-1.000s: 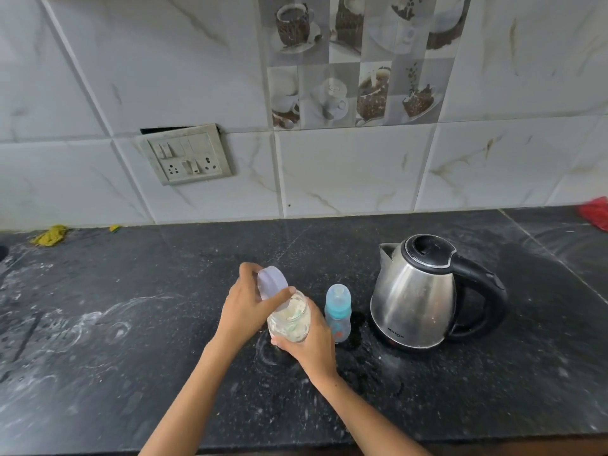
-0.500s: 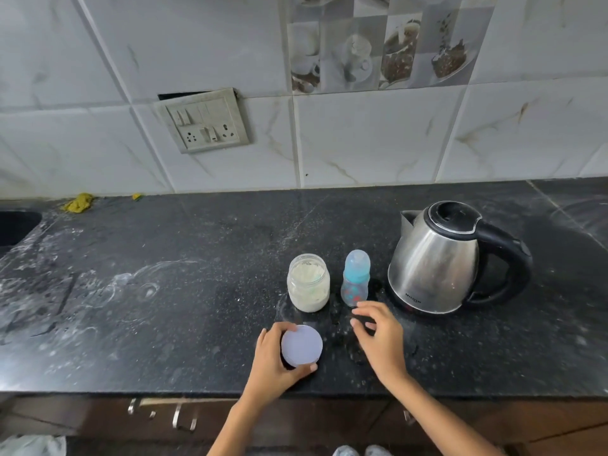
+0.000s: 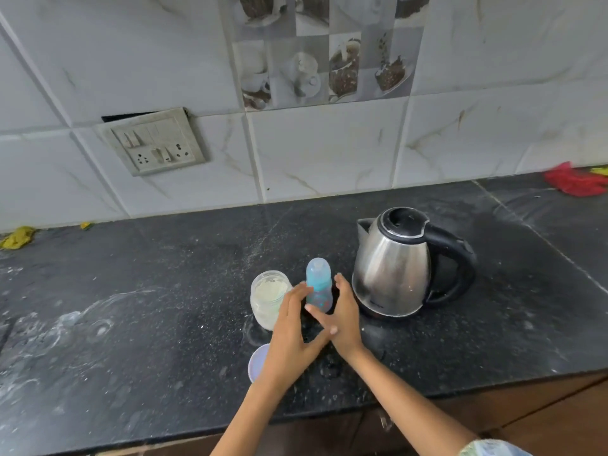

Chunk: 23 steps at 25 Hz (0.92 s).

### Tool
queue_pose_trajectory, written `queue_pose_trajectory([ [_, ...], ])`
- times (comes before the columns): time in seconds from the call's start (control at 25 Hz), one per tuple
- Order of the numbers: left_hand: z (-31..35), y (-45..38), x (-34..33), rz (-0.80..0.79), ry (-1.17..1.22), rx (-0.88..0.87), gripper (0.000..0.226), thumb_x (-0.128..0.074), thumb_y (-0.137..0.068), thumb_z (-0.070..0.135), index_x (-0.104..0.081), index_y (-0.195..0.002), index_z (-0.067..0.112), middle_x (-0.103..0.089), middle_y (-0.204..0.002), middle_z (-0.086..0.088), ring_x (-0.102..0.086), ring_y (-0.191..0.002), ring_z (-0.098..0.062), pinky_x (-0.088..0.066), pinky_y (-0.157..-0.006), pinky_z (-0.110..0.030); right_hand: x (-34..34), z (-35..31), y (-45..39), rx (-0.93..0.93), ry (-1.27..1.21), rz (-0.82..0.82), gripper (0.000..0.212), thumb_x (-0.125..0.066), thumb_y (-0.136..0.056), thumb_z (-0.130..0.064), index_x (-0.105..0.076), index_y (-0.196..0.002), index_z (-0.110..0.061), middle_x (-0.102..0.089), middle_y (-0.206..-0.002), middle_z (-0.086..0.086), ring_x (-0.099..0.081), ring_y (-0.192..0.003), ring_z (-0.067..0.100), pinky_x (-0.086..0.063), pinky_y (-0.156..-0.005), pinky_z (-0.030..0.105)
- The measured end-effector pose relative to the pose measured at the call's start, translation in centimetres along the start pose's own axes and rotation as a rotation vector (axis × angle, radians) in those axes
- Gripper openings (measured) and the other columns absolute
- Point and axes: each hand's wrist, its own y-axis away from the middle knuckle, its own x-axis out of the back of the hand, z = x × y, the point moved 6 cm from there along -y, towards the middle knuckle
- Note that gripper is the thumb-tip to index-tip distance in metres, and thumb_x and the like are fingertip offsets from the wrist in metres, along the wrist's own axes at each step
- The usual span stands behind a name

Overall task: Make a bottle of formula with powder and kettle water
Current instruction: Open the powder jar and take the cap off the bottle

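The baby bottle (image 3: 318,287) stands upright on the dark table (image 3: 164,291), long axis vertical, its blue capped top well above both hands. It sits between the open powder jar (image 3: 269,299) on its left and the steel kettle (image 3: 394,268) on its right.

Both hands flank it. The left hand (image 3: 291,334) reaches in from the jar side with fingers (image 3: 296,296) spread loosely, tips at or just beside the bottle's lower body. The right hand (image 3: 342,317) comes from the kettle side, also spread, palm facing the bottle. Whether either hand already touches it is hard to tell; neither has closed round it.

The bottle lies straight ahead of both sets of fingers, about equally near each, so a two-handed hold to unscrew the top looks likely next. The jar's lid (image 3: 258,362) lies on the table near the left wrist.
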Motion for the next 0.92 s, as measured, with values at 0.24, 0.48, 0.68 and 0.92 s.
queue_pose_trajectory([
  [0.24,0.0,-4.5,-1.7,-0.081,0.028,0.084,0.075,-0.062,-0.089,0.009,-0.015,-0.146,0.018,-0.016,-0.155,0.004,-0.016,-0.147,-0.014,-0.012,-0.112,-0.007,1.6,-0.2,-1.9,0.044,-0.122,-0.080,0.045,-0.078,-0.083,-0.016,-0.055,-0.121,-0.020,-0.063,-0.119,0.000,-0.062,-0.104,-0.005,-0.053,-0.083,0.013],
  [0.48,0.3,-7.5,-0.4,-0.379,0.465,0.143,0.069,-0.068,-0.083,-0.001,-0.036,-0.142,0.017,-0.054,-0.138,-0.005,-0.056,-0.124,-0.016,-0.049,-0.102,-0.034,3.8,-0.3,-1.1,-0.218,-0.420,-0.484,0.038,-0.079,-0.082,-0.023,-0.067,-0.118,-0.023,-0.073,-0.116,-0.002,-0.067,-0.112,0.012,-0.053,-0.098,0.030],
  [0.68,1.3,-8.6,-0.3,-0.393,0.413,0.128,0.059,-0.074,-0.081,0.011,-0.051,-0.131,0.031,-0.066,-0.118,-0.007,-0.068,-0.102,-0.021,-0.056,-0.090,-0.038,4.2,-2.2,-0.9,-0.192,-0.428,-0.510,0.043,-0.080,-0.080,-0.010,-0.062,-0.120,-0.009,-0.075,-0.111,0.005,-0.069,-0.108,0.021,-0.056,-0.083,0.023],
  [0.92,2.1,-7.3,-0.6,0.186,-0.014,0.134,0.062,-0.081,-0.072,0.033,-0.053,-0.126,0.037,-0.057,-0.097,0.007,-0.056,-0.081,-0.005,-0.043,-0.065,-0.013,4.6,-4.4,-0.9,0.008,0.218,0.040,0.063,-0.086,-0.054,-0.043,-0.045,-0.099,-0.028,-0.060,-0.086,-0.018,-0.058,-0.074,0.001,-0.044,-0.057,0.018],
])
